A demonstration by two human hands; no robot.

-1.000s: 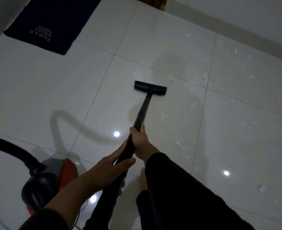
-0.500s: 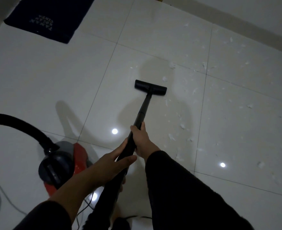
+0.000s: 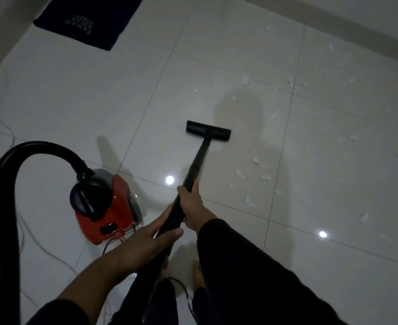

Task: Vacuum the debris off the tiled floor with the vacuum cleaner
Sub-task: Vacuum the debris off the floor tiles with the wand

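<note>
The red canister (image 3: pixel 106 207) has rolled closer; both the left hand (image 3: pixel 146 238) and right hand (image 3: pixel 193 207) grip the smooth black wand (image 3: pixel 191 181).

Dark blue mat (image 3: pixel 89 18) with pale lettering lies way up and left of the hands, wall (image 3: pixel 357 22) runs along the far right, thin cord (image 3: pixel 41 245) trails lower left.

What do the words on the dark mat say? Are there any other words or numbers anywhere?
Mat: three short lines of pale letters, seen upside down, too small and blurred to read.
Vacuum: a dark panel on its red body, no readable label.
Nozzle, wand, hose: no text.
</note>
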